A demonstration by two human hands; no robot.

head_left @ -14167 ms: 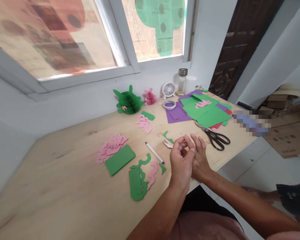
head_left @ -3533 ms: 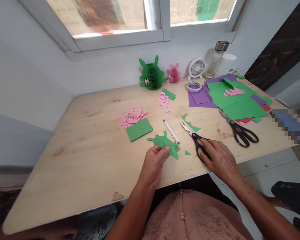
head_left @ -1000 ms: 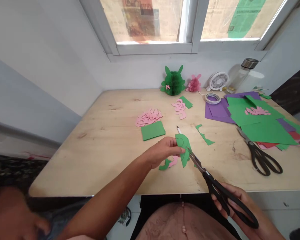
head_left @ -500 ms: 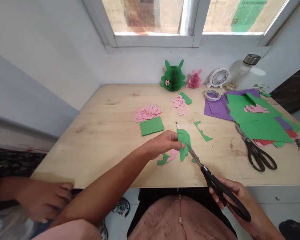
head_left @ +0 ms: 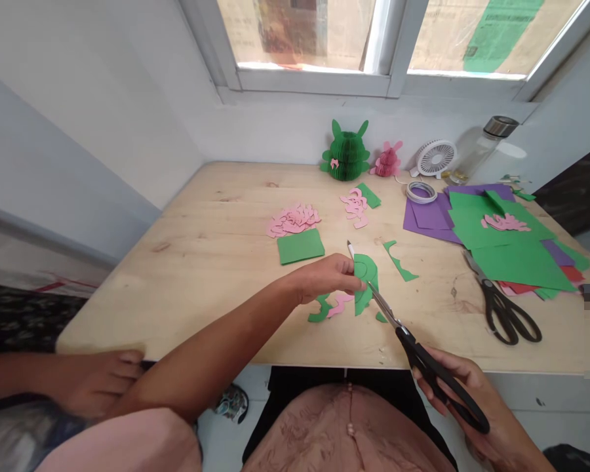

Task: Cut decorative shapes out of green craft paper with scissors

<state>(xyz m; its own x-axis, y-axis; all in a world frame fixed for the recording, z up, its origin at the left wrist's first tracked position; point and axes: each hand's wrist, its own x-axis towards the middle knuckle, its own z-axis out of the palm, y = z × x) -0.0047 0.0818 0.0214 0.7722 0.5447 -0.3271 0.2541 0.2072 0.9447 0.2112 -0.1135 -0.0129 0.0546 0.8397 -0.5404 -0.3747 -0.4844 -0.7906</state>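
Note:
My left hand point(head_left: 332, 276) pinches a curved green paper piece point(head_left: 367, 267) with drawn lines, held above the table's front part. Black-handled scissors point(head_left: 413, 347) are in my right hand point(head_left: 465, 387), their blade tips touching the green piece beside my left fingertips. Under and around the piece lie a green scrap point(head_left: 319, 311), a pink scrap point(head_left: 341, 303) and a pen point(head_left: 351, 249). Farther back are a folded green rectangle point(head_left: 301, 246) and a pile of pink cutouts point(head_left: 295, 220).
Second scissors point(head_left: 506, 308) lie right, near stacked green sheets point(head_left: 521, 255) and a tape roll point(head_left: 421, 192). Green point(head_left: 347, 157) and pink point(head_left: 387, 161) paper figures, a fan point(head_left: 436, 158) and a bottle point(head_left: 482, 151) stand behind. Another person's hand point(head_left: 103, 377) is at the left edge.
The view has shifted slightly. The other person's hand at the left has moved a little. My hands keep the green piece and scissors in nearly the same pose.

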